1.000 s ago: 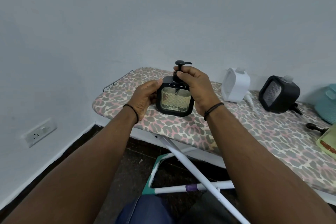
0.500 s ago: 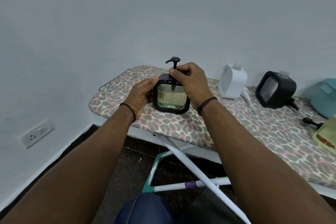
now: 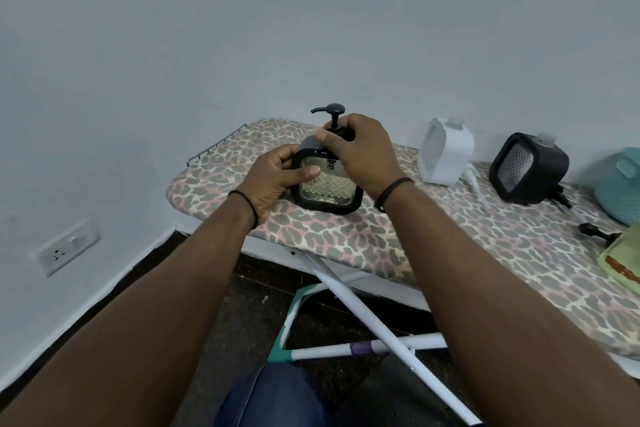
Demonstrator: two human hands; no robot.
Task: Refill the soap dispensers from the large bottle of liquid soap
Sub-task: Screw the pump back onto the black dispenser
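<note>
Fingers of the right hand (image 3: 360,152) pinch the pump collar (image 3: 337,131) while the left hand (image 3: 273,180) grips the black dispenser (image 3: 327,184) upright near the ironing board (image 3: 450,239) left end; steadying the body should keep the thread straight.

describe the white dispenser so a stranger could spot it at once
On the leopard-print ironing board, look along the wall side, right of the hands. The white dispenser stands between two black ones, the only white body, its neck open with no pump.
</note>
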